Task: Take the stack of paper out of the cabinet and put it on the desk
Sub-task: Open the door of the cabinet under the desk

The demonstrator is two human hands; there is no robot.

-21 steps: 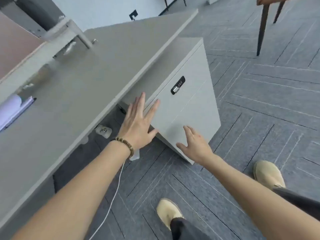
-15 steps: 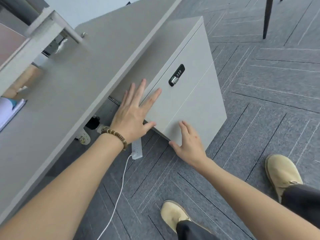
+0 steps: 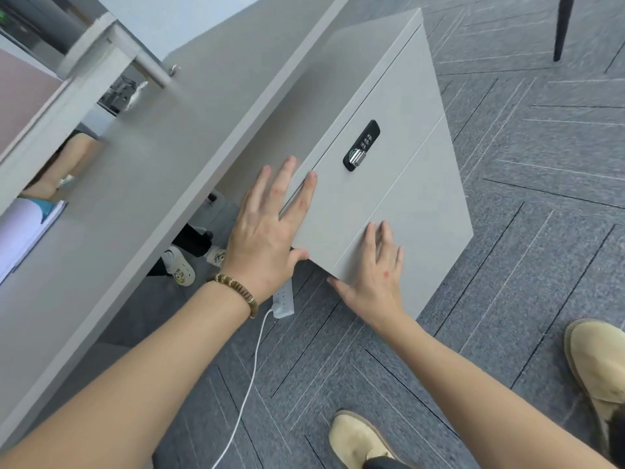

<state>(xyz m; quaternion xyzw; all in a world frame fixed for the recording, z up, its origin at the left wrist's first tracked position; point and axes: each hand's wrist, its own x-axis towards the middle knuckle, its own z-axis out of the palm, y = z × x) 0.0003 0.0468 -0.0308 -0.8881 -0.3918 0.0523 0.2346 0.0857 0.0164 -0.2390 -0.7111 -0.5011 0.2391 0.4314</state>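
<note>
Closer now: left hand (image 3: 267,228) and right hand (image 3: 375,275), fingers spread, empty, flat on shut cabinet (image 3: 399,184). Risk: combination lock (image 3: 361,146) engaged; drawers refuse.

White power strip (image 3: 283,297) with cord on grey herringbone carpet (image 3: 541,204); tan shoes (image 3: 358,440); beaded bracelet (image 3: 238,288); dark chair leg (image 3: 562,27) beyond.

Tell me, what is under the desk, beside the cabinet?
Under the desk, left of the cabinet, lie a white power strip with its cable and someone's slippered feet. The desktop hides anything farther back.
</note>
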